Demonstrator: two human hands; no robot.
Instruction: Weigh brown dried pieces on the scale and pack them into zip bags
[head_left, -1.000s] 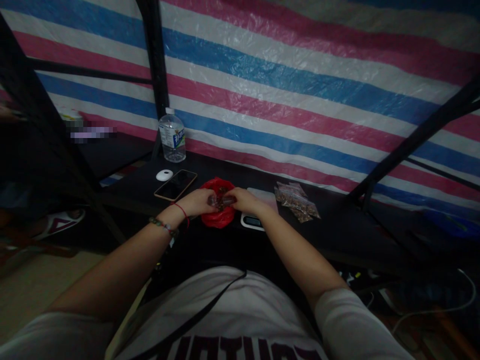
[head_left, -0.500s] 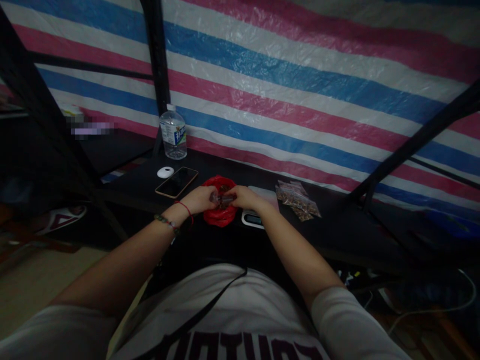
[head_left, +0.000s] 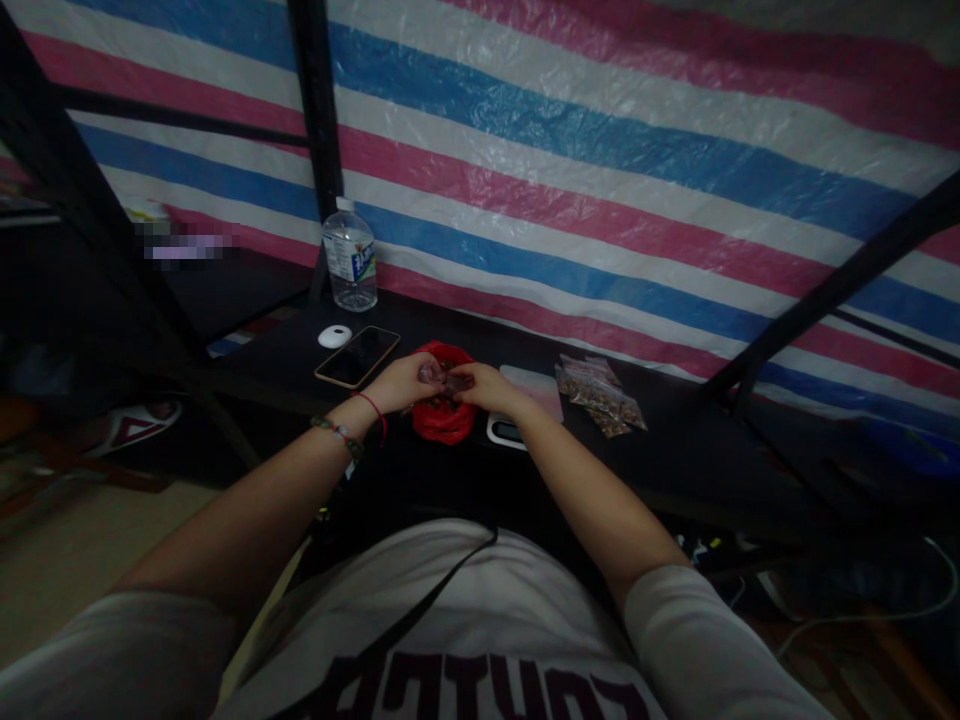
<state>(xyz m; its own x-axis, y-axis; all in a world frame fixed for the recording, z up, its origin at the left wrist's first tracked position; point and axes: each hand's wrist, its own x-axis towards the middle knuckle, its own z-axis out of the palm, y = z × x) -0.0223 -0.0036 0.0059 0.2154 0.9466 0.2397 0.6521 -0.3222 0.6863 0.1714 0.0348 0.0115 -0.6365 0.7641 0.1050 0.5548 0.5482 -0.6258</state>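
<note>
I sat at a long black desk (head_left: 675, 450) set within a dark metal frame (head_left: 321, 140); one striped sheet (head_left: 600, 190) in white, blue and pink hung behind it as a wall. The room was dim, with a pale floor (head_left: 169, 515) low on the left, one sandal (head_left: 139, 430) above it, and a white cable (head_left: 885, 619) low on the right.

I counted one bottle (head_left: 350, 262) upright at the back, one white oval thing (head_left: 334, 336), one phone (head_left: 358, 357) lying flat just beside it, one red bag (head_left: 442, 428) and one scale (head_left: 544, 387). Right of the scale lay several small packets (head_left: 600, 395) of brown bits, overlapping, at least three; the exact number I cannot tell.

The red bag stood open between the phone and the scale, brown bits inside. Over its mouth, my left fingers (head_left: 421, 364) were closed on one clear bag (head_left: 431, 374). My right fingers (head_left: 466, 372) were narrow, just beside it; whether they gripped it too, I cannot tell.
</note>
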